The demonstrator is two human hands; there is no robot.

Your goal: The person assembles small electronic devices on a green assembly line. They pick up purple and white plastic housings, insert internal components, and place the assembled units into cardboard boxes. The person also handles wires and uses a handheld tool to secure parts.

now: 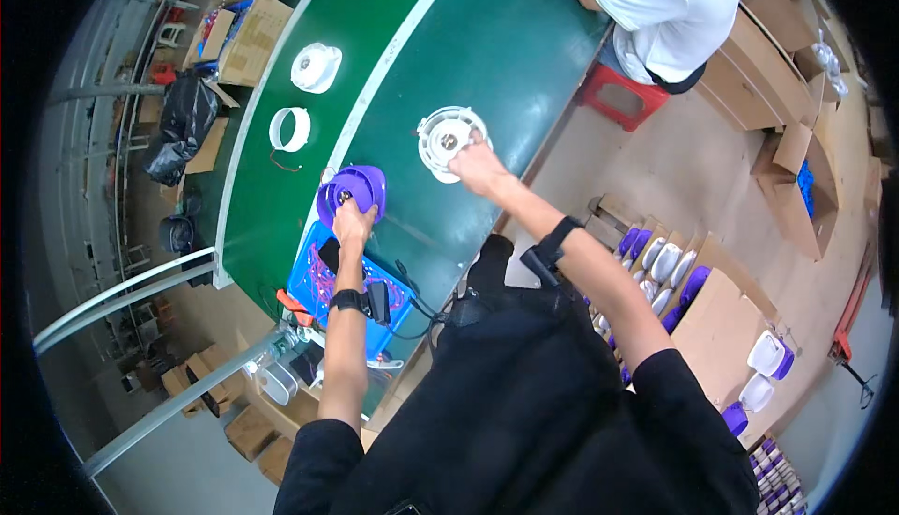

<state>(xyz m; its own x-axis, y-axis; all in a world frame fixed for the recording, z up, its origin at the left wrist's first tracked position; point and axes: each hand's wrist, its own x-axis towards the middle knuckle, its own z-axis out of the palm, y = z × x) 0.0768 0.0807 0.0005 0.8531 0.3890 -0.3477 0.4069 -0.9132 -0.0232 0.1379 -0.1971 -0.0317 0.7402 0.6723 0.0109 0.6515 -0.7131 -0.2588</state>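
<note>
Purple round shell [351, 194] sits on the green worktop [487, 56] gripped at its near edge by the left hand [354, 225], while the white round housing [450, 140] lies just to its right, the right hand [479, 167] clasping its near rim.

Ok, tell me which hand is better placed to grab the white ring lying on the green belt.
Left. The left hand holds the purple part on the side nearer the white ring. The right hand is on the white round part, farther away, though both hands are occupied.
</note>
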